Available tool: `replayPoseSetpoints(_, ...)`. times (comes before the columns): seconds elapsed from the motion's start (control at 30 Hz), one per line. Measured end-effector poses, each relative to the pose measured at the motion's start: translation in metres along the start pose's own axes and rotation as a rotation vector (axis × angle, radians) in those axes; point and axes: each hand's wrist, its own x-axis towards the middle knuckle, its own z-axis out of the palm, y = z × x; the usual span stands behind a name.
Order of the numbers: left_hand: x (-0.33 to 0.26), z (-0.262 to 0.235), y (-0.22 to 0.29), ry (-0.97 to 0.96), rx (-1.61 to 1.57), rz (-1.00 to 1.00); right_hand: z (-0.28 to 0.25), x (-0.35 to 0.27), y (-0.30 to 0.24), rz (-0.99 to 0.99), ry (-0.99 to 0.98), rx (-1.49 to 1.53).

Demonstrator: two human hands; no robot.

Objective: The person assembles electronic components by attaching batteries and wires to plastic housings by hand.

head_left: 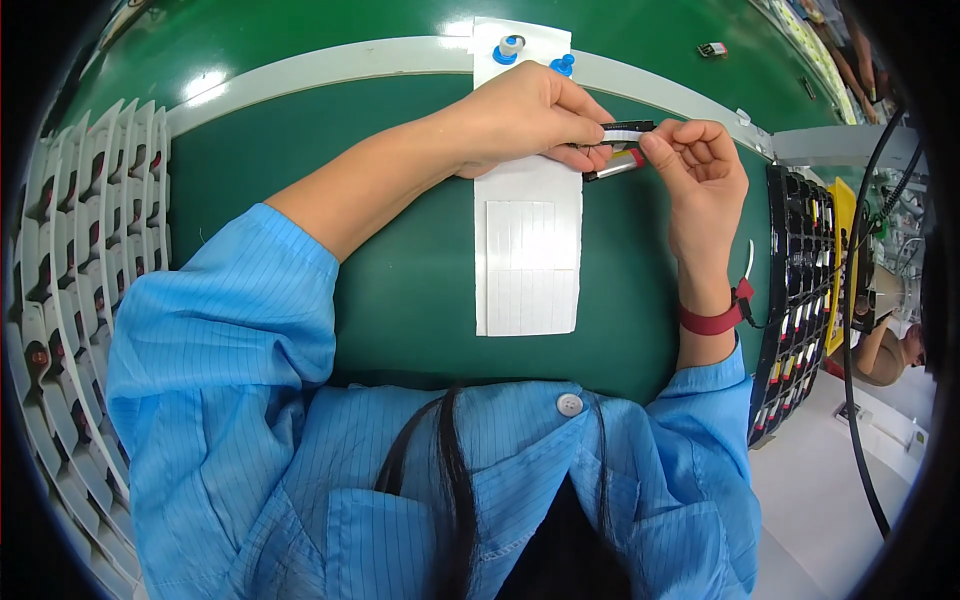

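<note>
Pinching from both sides, the two hands meet near the far edge of the green-topped bench (410,290), just over the upper end of a long white backing sheet (527,200) that lies flat on it. The left hand (525,115) is closed, thumb and fingers gripping one end of a small flat black strip-like part with a white label (628,130); the right hand (700,155) is closed too, thumb and forefinger pressed on the other end. Holding it at both ends this way probably keeps the part level and steady while the fingertips work on it. Just under it, touching or nearly touching the right thumb, sits a small silver cylinder-like piece with a red end (615,165); whether it is joined to the black part I cannot tell.

The sheet's lower half carries a grid of small white rectangular stickers (530,265), placed straight in front of the person, within easy reach of both hands. At the sheet's far end stand two blue-and-white round pegs (510,48), which seem to pin it in place. A white ribbed tray (90,260) with dark parts in its slots runs along the bench's left edge, and a black slotted tray (800,290) with small parts runs along the right edge. A red wrist strap with a cord (712,320) circles the right wrist, likely for grounding.
</note>
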Motion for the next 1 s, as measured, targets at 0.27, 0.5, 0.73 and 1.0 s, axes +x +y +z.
replayPoseSetpoints(0.27,0.002,0.004,-0.003,0.046,0.026,0.051,0.000,0.006,0.005,-0.156,0.055,-0.205)
replayPoseSetpoints(0.5,-0.005,0.000,0.009,-0.152,-0.120,-0.029,-0.030,0.019,-0.006,0.311,-0.164,0.142)
replayPoseSetpoints(0.73,0.003,-0.013,0.007,-0.353,-0.294,-0.128,-0.015,0.012,-0.009,-0.124,-0.170,-0.264)
replayPoseSetpoints(1.0,0.009,-0.017,0.005,-0.385,-0.385,-0.174,-0.012,0.021,-0.024,-0.637,-0.315,-0.793)
